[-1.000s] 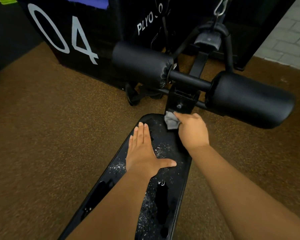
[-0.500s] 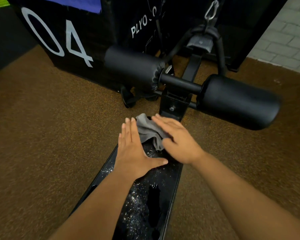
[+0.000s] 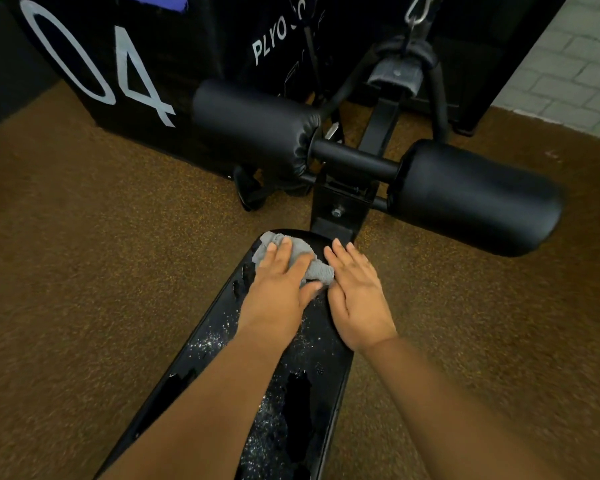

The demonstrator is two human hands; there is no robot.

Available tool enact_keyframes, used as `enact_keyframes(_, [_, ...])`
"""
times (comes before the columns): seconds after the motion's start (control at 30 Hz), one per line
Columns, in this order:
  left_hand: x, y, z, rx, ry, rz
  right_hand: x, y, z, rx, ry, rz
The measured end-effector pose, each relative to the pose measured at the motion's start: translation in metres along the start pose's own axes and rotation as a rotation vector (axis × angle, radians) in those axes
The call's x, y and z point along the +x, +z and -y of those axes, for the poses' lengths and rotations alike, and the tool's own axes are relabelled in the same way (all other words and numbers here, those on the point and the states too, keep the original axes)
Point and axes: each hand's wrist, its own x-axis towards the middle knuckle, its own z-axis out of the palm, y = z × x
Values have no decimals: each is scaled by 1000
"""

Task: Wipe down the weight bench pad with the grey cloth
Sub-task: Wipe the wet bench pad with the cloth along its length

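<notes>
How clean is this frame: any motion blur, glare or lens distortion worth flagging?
Head view: the right hand is slightly motion-smeared, the left hand on the grey cloth sharper; the bench pad glints with speckled highlights; wide-angle bending curves the foam rollers; the corners fall dim.

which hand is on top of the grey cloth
The left hand lies flat on the grey cloth, pressing it to the bench pad. The right hand rests beside it on bare pad.
</notes>
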Motion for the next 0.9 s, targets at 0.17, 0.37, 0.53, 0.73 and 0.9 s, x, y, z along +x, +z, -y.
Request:
enact_keyframes(0.17, [28,-3,13,106,34,11,-1,2,-1,1,-3,-26])
enact_keyframes(0.37, [29,-6,20,37,23,-84,0,2,-1,-33,5,-14])
enact_keyframes(0.53, [15,-10,34,22,-20,-111,1,2,15,-69,96,16])
enact_keyframes(0.73, [13,-9,26,10,-73,-173,0,17,34,-131,211,-93])
enact_keyframes(0.9, [41,-15,15,73,-46,-125,0,18,32,-102,192,-104])
